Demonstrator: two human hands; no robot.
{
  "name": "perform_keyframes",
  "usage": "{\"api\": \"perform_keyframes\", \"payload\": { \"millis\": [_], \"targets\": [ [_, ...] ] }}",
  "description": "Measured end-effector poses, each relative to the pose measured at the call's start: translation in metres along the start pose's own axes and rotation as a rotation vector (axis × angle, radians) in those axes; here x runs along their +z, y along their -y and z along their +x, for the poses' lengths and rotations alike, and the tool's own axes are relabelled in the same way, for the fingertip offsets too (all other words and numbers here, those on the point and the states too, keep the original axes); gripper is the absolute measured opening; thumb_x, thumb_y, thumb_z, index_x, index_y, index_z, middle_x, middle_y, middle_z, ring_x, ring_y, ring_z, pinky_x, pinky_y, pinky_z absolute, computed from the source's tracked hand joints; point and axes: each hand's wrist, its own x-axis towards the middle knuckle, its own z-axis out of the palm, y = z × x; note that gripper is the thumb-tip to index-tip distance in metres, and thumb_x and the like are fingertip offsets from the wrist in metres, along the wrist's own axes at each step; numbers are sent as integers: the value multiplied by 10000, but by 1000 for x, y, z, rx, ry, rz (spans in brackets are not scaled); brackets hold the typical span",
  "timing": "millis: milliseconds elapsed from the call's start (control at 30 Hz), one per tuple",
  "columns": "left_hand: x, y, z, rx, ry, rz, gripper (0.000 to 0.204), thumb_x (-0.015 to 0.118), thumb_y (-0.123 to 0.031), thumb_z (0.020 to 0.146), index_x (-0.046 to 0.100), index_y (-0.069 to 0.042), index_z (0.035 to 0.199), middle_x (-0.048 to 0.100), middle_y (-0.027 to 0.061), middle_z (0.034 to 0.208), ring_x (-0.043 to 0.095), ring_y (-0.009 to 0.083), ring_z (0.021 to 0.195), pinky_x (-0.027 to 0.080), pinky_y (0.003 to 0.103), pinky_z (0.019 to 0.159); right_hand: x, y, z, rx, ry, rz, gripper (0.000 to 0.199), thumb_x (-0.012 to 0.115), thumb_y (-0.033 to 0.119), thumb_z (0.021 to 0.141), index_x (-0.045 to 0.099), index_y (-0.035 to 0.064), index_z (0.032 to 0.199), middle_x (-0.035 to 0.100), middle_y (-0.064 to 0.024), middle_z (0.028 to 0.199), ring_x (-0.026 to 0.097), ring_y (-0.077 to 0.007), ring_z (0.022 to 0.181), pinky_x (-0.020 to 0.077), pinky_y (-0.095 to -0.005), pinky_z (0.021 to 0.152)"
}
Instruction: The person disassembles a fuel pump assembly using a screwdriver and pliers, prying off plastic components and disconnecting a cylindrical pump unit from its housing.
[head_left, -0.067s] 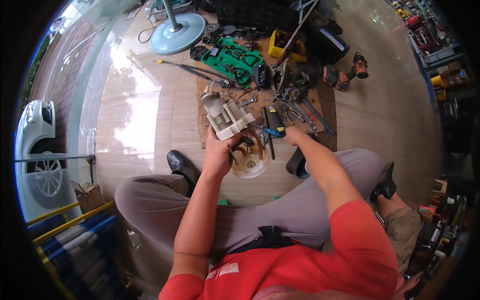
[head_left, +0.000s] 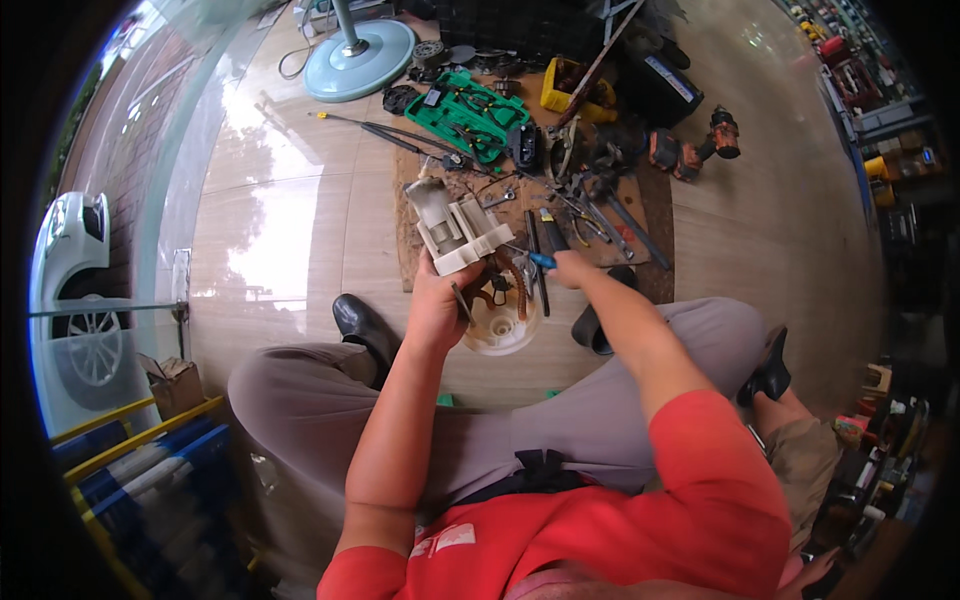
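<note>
My left hand (head_left: 439, 308) is closed around an off-white plastic fuel pump module (head_left: 455, 228), tilted above the floor. Below its housing hang a brown corrugated hose (head_left: 519, 285) and a round translucent flange (head_left: 503, 335). My right hand (head_left: 572, 270) grips a screwdriver by its blue handle (head_left: 542, 260). The shaft points left toward the housing's right edge; whether the tip touches it I cannot tell. Just beyond my right hand, a yellow-and-black utility knife (head_left: 553, 230) lies beside a dark rod (head_left: 531, 222).
Brown cardboard (head_left: 630, 200) bears pliers, wrenches and grimy parts. Farther off lie an open green tool case (head_left: 465, 115), a yellow container (head_left: 560, 90) and a cordless drill (head_left: 690, 150). A round fan base (head_left: 360, 62) stands at the far left. Another person's leg (head_left: 800, 450) is at my right.
My right hand has moved slightly left with the screwdriver, nearer the pump housing. The left hand keeps its hold on the module, which has shifted only a little.
</note>
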Motion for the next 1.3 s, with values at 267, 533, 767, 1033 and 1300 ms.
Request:
{"api": "perform_keyframes", "payload": {
  "millis": [267,533,767,1033,1300],
  "targets": [
    [-19,16,-13,-2,63,-151,565,734,-150,828,474,-15,1311,625,177,1185,635,334,1064,529,438,909,70,28,43,178,-293,-150,269,515,182,958,594,39,1171,577,-167,1220,565,-332,1154,515,-444,926],
    [-37,10,-9,-76,79,-97,450,732,-76,810,528,-12,1206,671,105,1022,664,233,881,527,335,772,50,32,46,278,-261,145,262,585,206,935,590,-6,1088,617,-232,1137,579,-387,1093,502,-473,913],
    [-45,3,-6,-59,169,-248,566,759,-279,793,566,-29,1263,656,128,1178,617,299,1115,459,452,998,-64,42,26,4,-692,443,274,576,260,931,603,-6,991,658,-274,951,636,-440,885,502,-505,767],
    [-14,5,-16,-4,271,-231,594,746,-251,837,470,-118,1346,601,74,1238,575,259,1154,471,470,978,-229,98,-176,-355,-759,440,349,666,181,832,646,4,1131,649,-180,932,643,-318,837,499,-371,747],
    [-13,4,-16,-30,212,-201,497,719,-224,878,478,-123,1301,618,54,1093,601,217,1004,506,422,845,-256,134,-270,-744,-666,312,361,687,57,781,648,8,1137,634,-137,918,627,-271,800,496,-321,724]
  ]
}}
